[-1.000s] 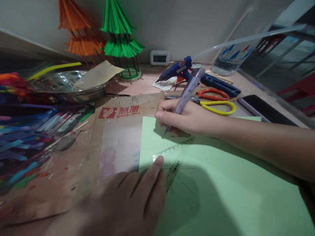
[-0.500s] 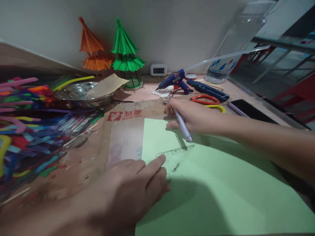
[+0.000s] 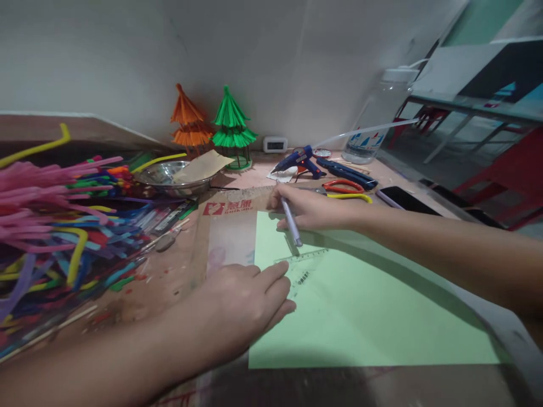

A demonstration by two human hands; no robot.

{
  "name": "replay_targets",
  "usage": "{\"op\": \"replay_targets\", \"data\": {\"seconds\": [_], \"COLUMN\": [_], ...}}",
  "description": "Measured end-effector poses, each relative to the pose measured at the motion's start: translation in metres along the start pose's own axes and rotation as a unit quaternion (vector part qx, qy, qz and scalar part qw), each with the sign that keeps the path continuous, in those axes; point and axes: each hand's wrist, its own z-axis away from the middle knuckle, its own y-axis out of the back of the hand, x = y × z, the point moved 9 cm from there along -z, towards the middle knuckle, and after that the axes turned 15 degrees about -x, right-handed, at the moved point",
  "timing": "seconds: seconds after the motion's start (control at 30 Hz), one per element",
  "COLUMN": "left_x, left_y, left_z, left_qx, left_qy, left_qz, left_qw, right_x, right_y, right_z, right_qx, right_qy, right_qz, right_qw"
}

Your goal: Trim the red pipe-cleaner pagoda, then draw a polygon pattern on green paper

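Observation:
A light green sheet of paper [image 3: 382,316] lies in front of me. On its left part rests a clear ruler [image 3: 307,271] with printed marks. My left hand [image 3: 258,294] lies at the ruler's left end, fingers extended and pressing on ruler and paper. Above the sheet's upper left corner, my right hand [image 3: 297,206] is closed round a pale purple pen [image 3: 291,223], whose lower end in view points toward the ruler.
Colourful pipe cleaners [image 3: 63,226] pile up at the left, beside a metal bowl [image 3: 169,175]. Behind stand an orange tower [image 3: 189,121], a green tower [image 3: 232,121] and a clock [image 3: 275,144]. A glue gun [image 3: 299,161], pliers [image 3: 345,191], phone [image 3: 407,200] and bottle [image 3: 369,124] lie right.
The view has tilted up and shifted, showing more wall and the paper's lower edge. My right hand with the pen has moved slightly left relative to the ruler.

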Motion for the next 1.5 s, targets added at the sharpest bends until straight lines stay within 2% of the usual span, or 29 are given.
{"op": "replay_targets", "data": {"seconds": [0.23,0.37,0.63,0.8,0.9,0.97,1.03,1.13,1.2,1.33,1.5], "left_x": [0.0,0.002,-0.006,-0.007,-0.007,-0.007,-0.007,-0.009,-0.011,-0.014,-0.01], "left_y": [-0.003,0.0,-0.001,-0.006,-0.007,-0.007,-0.008,-0.008,-0.009,-0.009,-0.009], "left_z": [-0.001,-0.001,0.0,-0.001,-0.003,-0.005,-0.007,-0.009,-0.009,-0.009,-0.007], "left_qx": [-0.011,-0.019,-0.027,-0.019,-0.032,-0.05,-0.065,-0.077,-0.075,-0.051,-0.028], "left_qy": [0.003,0.0,0.043,0.057,0.069,0.073,0.073,0.074,0.078,0.098,0.109], "left_qz": [-0.006,-0.009,-0.027,-0.03,-0.027,-0.019,-0.007,0.007,0.014,0.029,-0.012], "left_qw": [1.0,1.0,0.998,0.998,0.997,0.996,0.995,0.994,0.994,0.993,0.994], "right_x": [-0.005,-0.006,0.025,0.036,0.023,0.007,-0.008,-0.016,-0.012,0.003,0.01], "right_y": [-0.002,0.002,0.012,0.008,0.019,0.022,0.012,-0.017,-0.03,-0.034,-0.032], "right_z": [-0.013,-0.006,0.044,0.073,0.085,0.088,0.084,0.078,0.077,0.081,0.087], "right_qx": [-0.007,-0.012,0.075,0.095,0.161,0.19,0.158,0.065,0.042,0.091,0.133], "right_qy": [-0.001,-0.026,-0.152,-0.185,-0.156,-0.092,-0.014,0.068,0.082,0.072,0.039], "right_qz": [0.005,0.013,0.029,0.017,0.055,0.081,0.091,0.114,0.126,0.117,0.127], "right_qw": [1.0,1.0,0.985,0.978,0.973,0.974,0.983,0.989,0.988,0.986,0.982]}}
